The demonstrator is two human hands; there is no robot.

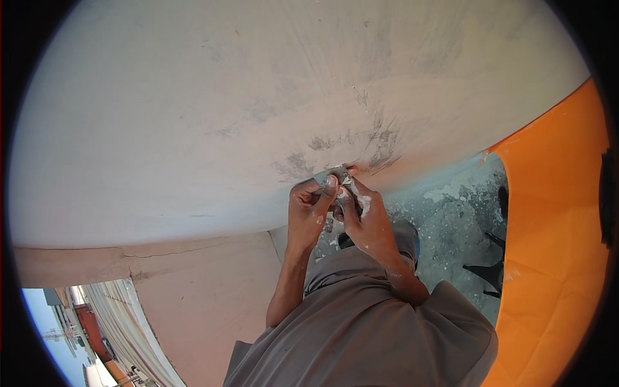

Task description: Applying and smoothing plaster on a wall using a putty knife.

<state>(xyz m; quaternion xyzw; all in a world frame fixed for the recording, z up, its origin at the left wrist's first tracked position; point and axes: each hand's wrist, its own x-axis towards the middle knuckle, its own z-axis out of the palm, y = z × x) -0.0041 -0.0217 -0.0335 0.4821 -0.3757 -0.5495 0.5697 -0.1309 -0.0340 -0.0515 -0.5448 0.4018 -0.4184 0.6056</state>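
Note:
Both hands meet in front of my body, close to a pale wall [161, 129] with dark scuffs. Between them is a small flat grey piece [339, 172] with whitish smears; its exact kind I cannot make out. My left hand [307, 213] pinches its left part, thumb on top. My right hand [369, 216] grips the right part, its fingers closed near the left thumb. White, powdery residue coats the fingers and the back of the right hand. The far edge of the piece lies near the wall's scuffed patch; whether it touches the wall cannot be told.
An orange sheet [554, 226] hangs along the right side. Beside it, dark pointed legs [489, 271] of some object stand on a grey, white-splattered floor [445, 222]. A pinkish wall [206, 303] with a cracked ledge is at lower left, next to an opening with a pale curtain [122, 316].

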